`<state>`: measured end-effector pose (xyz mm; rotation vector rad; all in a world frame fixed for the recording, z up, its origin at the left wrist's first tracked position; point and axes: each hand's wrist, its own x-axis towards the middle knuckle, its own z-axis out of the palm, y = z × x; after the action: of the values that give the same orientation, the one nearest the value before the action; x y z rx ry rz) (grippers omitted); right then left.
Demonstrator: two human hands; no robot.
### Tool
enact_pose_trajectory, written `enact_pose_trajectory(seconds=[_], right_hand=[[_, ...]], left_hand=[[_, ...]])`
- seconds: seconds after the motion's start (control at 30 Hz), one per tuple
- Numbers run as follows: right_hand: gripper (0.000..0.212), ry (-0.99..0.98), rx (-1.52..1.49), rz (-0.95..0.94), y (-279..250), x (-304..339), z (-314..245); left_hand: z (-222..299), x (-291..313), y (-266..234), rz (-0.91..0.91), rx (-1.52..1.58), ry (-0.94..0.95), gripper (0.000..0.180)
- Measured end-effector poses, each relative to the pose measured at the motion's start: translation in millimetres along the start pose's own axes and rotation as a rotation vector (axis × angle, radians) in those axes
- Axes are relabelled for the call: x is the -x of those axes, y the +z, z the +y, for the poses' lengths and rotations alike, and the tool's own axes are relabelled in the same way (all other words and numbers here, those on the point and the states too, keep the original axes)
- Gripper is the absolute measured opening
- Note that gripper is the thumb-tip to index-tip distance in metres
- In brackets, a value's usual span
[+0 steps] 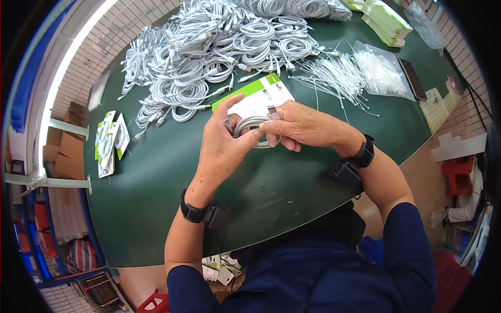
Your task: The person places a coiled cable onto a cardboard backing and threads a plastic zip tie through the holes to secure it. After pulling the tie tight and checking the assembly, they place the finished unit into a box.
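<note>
A coiled white USB cable (249, 123) is held between my two hands above the green table. My left hand (223, 136) grips the coil's left side, thumb pressed near its lower edge and forefinger raised. My right hand (302, 125) pinches the right side, with a metal USB plug (272, 110) sticking up by its fingers. Another connector (227, 124) shows beside my left fingers. Just behind the hands lies a green and white packaging card (269, 93), partly covered by them. The fingers under the coil are partly hidden.
A large heap of coiled white cables (193, 62) fills the far side. White zip ties (334, 75) lie right of it, with a plastic bag (381, 70) of more. Carded cables (109, 141) sit at left; stacked cards (385, 23) stand far right. A dark phone-like slab (412, 79) lies nearby.
</note>
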<state>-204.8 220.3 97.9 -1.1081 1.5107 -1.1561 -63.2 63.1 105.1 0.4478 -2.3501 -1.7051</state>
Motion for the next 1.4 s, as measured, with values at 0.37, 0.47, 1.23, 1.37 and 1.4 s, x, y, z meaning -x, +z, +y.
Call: enact_pose_trajectory(seconds=[0.37, 0.47, 1.23, 1.37, 1.4], right_hand=[[0.035, -0.068, -0.545, 0.076, -5, -2, 7], [0.032, -0.096, -0.803, 0.0, 8, -3, 11], [0.044, -0.254, -0.302, 0.281, -3, 6, -9], [0.053, -0.526, 0.184, 0.394, -10, 12, -10], [0.057, -0.635, 0.352, 0.412, -12, 13, -11]], left_hand=[[12, 34, 24, 0.202, -0.519, 0.669, 0.082], [8, 27, 42, 0.233, -0.654, 0.675, 0.085], [9, 13, 5, 0.175, -0.252, 0.709, 0.018], [14, 14, -3, 0.14, -0.119, 0.607, 0.013], [13, 15, -5, 0.123, -0.086, 0.584, 0.012]])
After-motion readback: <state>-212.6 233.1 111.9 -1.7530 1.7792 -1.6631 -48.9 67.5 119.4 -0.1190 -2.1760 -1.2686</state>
